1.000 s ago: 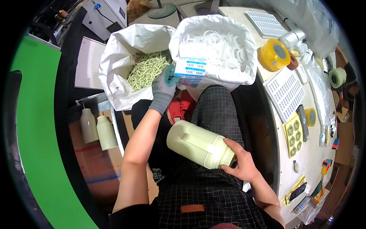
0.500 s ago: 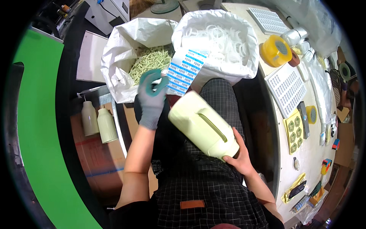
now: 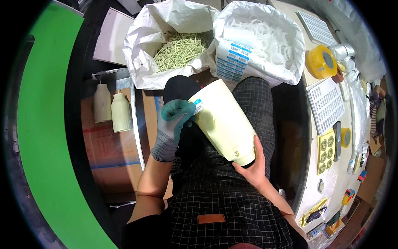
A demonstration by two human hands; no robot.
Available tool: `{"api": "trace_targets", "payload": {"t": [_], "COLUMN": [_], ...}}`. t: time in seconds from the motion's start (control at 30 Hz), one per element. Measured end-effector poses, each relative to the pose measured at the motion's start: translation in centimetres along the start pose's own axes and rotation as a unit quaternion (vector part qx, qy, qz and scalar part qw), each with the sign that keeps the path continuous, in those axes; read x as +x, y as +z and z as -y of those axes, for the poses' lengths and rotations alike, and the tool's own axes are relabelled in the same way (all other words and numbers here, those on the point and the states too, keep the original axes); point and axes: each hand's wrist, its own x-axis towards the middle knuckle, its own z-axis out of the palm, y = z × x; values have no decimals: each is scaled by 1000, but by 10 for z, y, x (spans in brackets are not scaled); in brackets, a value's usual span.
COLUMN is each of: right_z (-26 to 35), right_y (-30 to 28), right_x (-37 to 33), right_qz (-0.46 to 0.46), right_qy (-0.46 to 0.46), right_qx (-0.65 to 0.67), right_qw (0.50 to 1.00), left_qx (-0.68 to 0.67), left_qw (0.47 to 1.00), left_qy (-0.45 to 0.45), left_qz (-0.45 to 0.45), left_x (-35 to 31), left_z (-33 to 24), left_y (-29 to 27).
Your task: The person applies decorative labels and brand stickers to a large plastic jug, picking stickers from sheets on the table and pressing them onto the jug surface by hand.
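Pale green jug body (image 3: 226, 124) slanted across the lap, a small blue-and-white label (image 3: 198, 106) at its wide end.
The bare right hand (image 3: 253, 166) was clamped around the jug's narrow neck, while the gloved left hand (image 3: 172, 120) pinched the label between thumb and finger; whether it was stuck down could not be told. Beyond the knees, a strip of labels (image 3: 233, 60) hung over the front of a white sack (image 3: 295, 72) of translucent rings (image 3: 271, 41), beside another sack (image 3: 139, 58) of pale green sticks (image 3: 180, 52). Two pale bottles (image 3: 121, 114) stood to the left, and a yellow tape roll (image 3: 321, 61) sat on the right-hand table (image 3: 306, 164).
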Motion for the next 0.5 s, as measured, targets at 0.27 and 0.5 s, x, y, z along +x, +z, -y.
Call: {"api": "trace_targets", "payload": {"t": [0.27,0.5], "right_z": [9,2], "right_y": [13,-36], "right_x": [2,20], "right_qz": [-43,-8], "right_qy": [-114,-70], "right_qx": [-77,-8], "right_qw": [990,998], "left_qx": [96,283], "left_qw": [995,927], "left_qy": [30,243], "left_qz": [-27,-40], "left_x": [1,3], "left_z": [12,42], "left_y": [-24,-24]}}
